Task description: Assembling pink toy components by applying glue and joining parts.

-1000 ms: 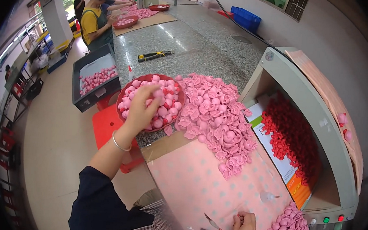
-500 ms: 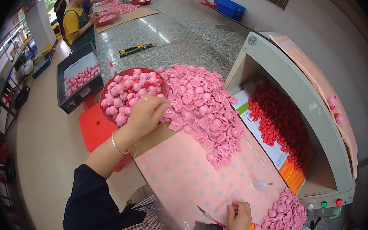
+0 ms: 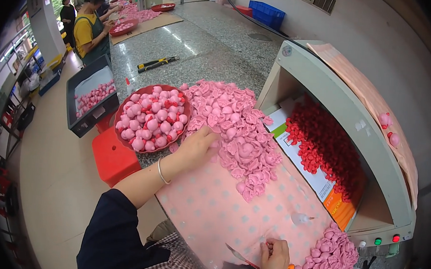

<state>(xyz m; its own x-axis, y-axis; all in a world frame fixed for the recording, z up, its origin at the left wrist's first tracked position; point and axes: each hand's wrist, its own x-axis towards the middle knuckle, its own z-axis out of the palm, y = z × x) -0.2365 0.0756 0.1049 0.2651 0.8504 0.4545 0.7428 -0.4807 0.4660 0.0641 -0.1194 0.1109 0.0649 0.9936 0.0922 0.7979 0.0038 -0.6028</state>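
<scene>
My left hand [image 3: 198, 147] reaches over the near edge of a heap of ruffled pink petal-like pieces [image 3: 227, 110]. Its fingers are bent together at the heap; whatever they pinch is hidden. At the lower right, my right hand [image 3: 274, 263] rests above the dotted pink cloth [image 3: 210, 197], fingertips closed on a small red piece [image 3: 269, 246]. A slim pointed tool [image 3: 236, 253] lies beside it, and an orange tip [image 3: 290, 268] shows past the hand. Left of the heap, a red basket [image 3: 119, 136] holds pink balls with red parts.
A grey box-like housing [image 3: 277, 63] on the right shelters many small red pieces [image 3: 310, 152]. Another pink pile [image 3: 327, 259] and a small clear bottle [image 3: 301, 219] lie near it. Pliers [image 3: 157, 64], a dark crate [image 3: 78, 129], a red stool [image 3: 115, 157] and a co-worker [image 3: 89, 28] are farther off.
My left hand has moved right and a little down, from over the red basket to the near edge of the pink heap. My right hand stays nearly in place.
</scene>
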